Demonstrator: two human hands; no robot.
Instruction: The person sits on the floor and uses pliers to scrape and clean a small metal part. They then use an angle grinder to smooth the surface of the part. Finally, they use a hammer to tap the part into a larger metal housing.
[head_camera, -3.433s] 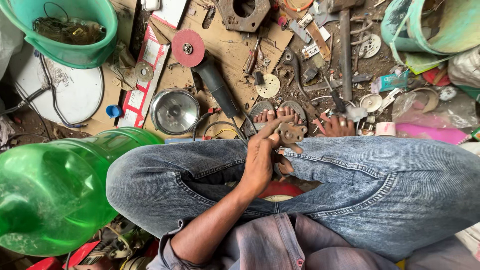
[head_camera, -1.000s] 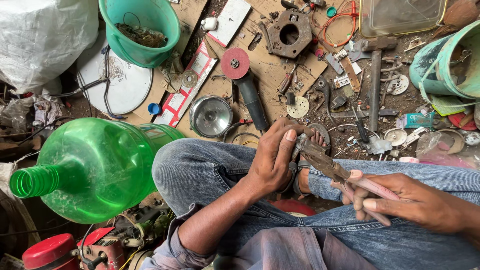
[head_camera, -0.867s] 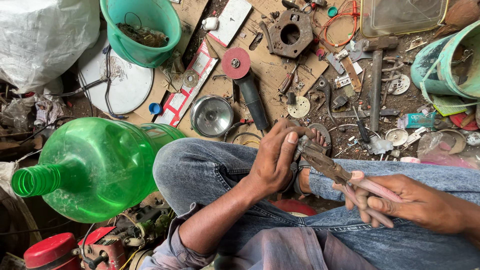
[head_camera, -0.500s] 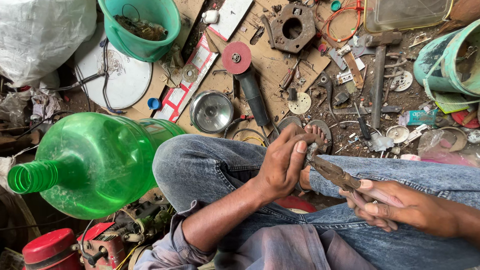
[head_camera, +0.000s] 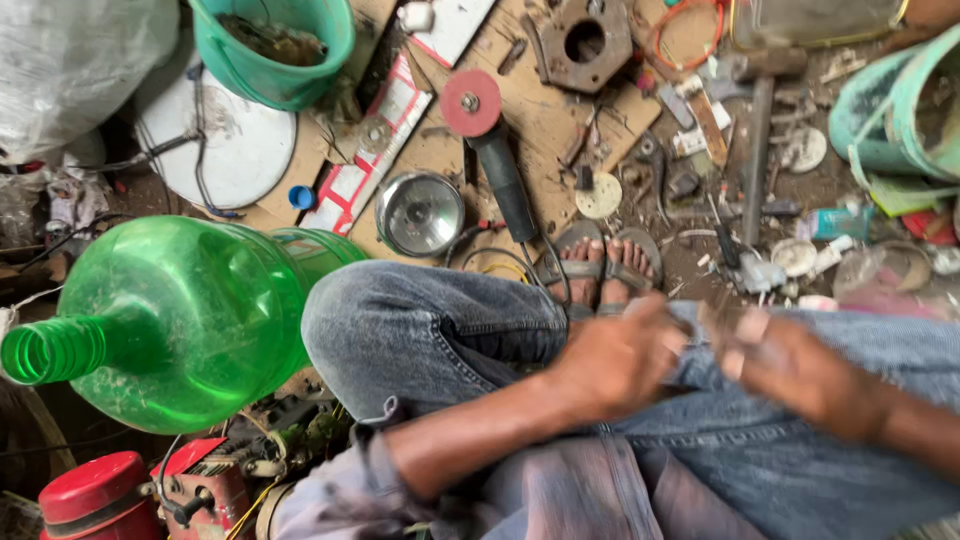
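Note:
I sit with my knees up in blue jeans (head_camera: 420, 340), and both hands meet above my lap, blurred by motion. My left hand (head_camera: 610, 365) is curled, its fingertips close to the right hand; whether it holds anything is hidden by the blur. My right hand (head_camera: 800, 375) is closed around a pair of pliers (head_camera: 745, 330), of which only the pinkish handles show as smears. My sandalled feet (head_camera: 605, 265) rest on the ground just beyond the hands.
A big green plastic bottle (head_camera: 190, 310) lies against my left knee. An angle grinder with a red disc (head_camera: 490, 150), a round metal lamp housing (head_camera: 420, 212), a hammer (head_camera: 755, 130), a green bucket (head_camera: 280, 45), a red canister (head_camera: 95, 495) and scattered metal scrap lie around.
The view tilted down. My hands came closer together over my lap and now move fast enough to blur. 3.4 s ago only the left hand showed, resting on my knee.

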